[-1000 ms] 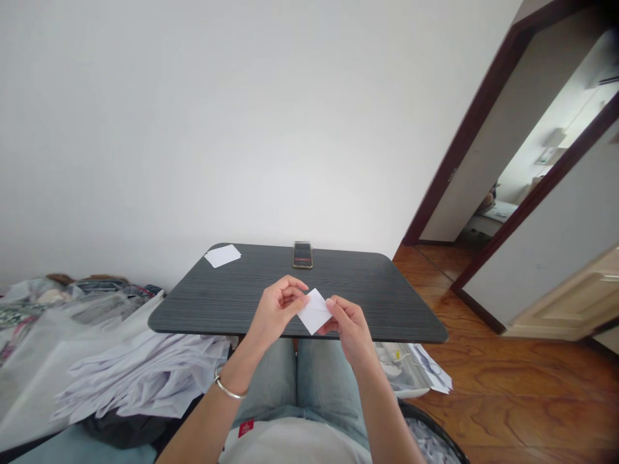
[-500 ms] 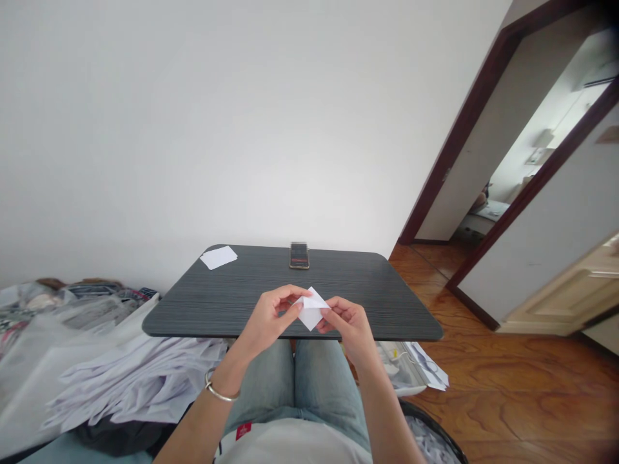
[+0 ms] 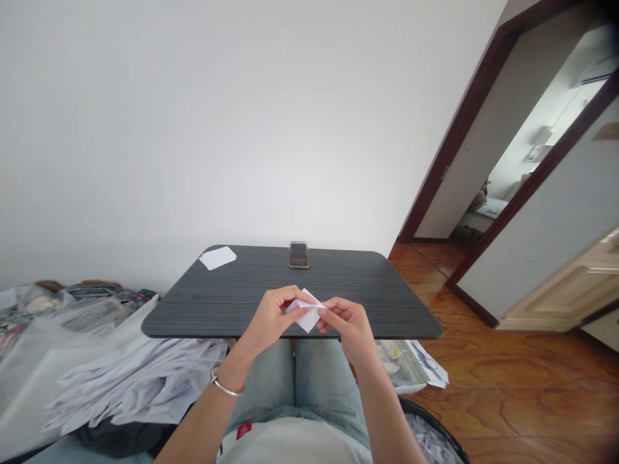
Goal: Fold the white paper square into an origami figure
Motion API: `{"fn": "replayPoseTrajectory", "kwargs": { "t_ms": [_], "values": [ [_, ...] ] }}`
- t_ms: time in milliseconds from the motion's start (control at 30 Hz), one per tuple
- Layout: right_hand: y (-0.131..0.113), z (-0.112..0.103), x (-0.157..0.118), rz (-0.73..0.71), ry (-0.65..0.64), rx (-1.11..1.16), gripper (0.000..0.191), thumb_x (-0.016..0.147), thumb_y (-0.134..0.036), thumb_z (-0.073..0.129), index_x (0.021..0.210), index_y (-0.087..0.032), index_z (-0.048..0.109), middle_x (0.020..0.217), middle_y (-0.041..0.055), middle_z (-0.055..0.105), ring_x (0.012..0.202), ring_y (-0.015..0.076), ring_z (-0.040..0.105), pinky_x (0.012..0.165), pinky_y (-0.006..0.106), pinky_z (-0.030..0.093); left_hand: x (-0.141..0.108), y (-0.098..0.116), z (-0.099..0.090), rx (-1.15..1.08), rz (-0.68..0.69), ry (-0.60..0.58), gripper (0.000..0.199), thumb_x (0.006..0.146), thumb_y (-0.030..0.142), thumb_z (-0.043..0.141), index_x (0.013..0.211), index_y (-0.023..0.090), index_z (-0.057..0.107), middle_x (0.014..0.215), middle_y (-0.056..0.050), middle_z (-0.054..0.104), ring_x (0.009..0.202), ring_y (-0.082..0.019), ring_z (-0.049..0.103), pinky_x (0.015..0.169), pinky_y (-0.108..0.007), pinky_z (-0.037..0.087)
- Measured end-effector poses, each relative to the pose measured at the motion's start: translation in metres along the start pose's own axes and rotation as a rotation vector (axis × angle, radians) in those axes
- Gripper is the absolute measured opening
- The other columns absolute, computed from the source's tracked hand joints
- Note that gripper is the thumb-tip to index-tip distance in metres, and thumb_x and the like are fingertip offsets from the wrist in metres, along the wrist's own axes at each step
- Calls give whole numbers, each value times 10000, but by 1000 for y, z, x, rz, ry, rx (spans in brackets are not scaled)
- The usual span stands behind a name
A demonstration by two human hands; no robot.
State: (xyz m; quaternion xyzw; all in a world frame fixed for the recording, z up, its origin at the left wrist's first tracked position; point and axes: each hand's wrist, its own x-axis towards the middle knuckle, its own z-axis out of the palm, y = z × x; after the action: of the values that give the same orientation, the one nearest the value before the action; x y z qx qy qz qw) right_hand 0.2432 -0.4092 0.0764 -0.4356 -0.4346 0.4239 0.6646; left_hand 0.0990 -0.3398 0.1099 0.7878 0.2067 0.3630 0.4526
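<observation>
A small folded piece of white paper [image 3: 308, 320] is held up between my two hands over the near edge of the dark table [image 3: 232, 290]. My left hand [image 3: 278, 314] pinches its left side, with the thumb below and the fingers reaching across the upper fold. On the other side, my right hand [image 3: 345, 317] grips the right corner between thumb and forefinger, its other fingers curled. Part of the paper is hidden behind the fingers. At the table's far left corner lies a small stack of white paper sheets [image 3: 218, 258].
A phone [image 3: 298, 255] stands at the table's back edge by the white wall. Piled white cloth [image 3: 130, 386] and plastic-wrapped things lie to the left. Below right are a white tray [image 3: 409, 374] and a dark bin [image 3: 435, 438] with paper scraps. A doorway opens at right.
My left fingers have slid rightward across the paper's upper fold, toward my right thumb. The paper has shifted slightly left and its folded flap looks narrower.
</observation>
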Motion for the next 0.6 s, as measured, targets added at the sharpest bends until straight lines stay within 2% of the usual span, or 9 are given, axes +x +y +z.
{"fn": "replayPoseTrajectory", "kwargs": {
  "t_ms": [100, 233, 433, 600],
  "values": [
    [0, 0, 0, 26, 4, 42, 175, 637, -319, 713, 638, -153, 658, 510, -4, 626, 440, 89, 546, 454, 195, 481, 1, 0, 2, -81, -29, -6, 140, 743, 227, 574, 787, 132, 667, 734, -39, 619, 666, -142, 529, 601, -220, 384],
    [-1, 1, -1, 38, -14, 63, 162, 648, -306, 705, 675, -150, 672, 522, -5, 626, 458, 83, 544, 452, 178, 465, 0, -2, 1, -63, -6, -41, 143, 740, 217, 589, 820, 143, 681, 755, -37, 618, 697, -143, 535, 624, -222, 381],
    [-2, 2, -1, 13, 38, 44, 123, 644, -268, 708, 635, -151, 668, 473, -15, 597, 431, 64, 492, 398, 144, 384, -1, -4, 3, -86, 1, 8, 144, 733, 254, 613, 773, 142, 694, 707, -39, 605, 659, -140, 525, 585, -221, 371],
    [0, 1, -1, 30, 29, 59, 132, 626, -271, 710, 618, -148, 664, 472, -10, 591, 428, 75, 486, 394, 161, 376, 0, -6, 3, -164, -14, -14, 125, 719, 253, 631, 735, 144, 690, 669, -19, 576, 615, -116, 497, 549, -202, 354]
  ]
}}
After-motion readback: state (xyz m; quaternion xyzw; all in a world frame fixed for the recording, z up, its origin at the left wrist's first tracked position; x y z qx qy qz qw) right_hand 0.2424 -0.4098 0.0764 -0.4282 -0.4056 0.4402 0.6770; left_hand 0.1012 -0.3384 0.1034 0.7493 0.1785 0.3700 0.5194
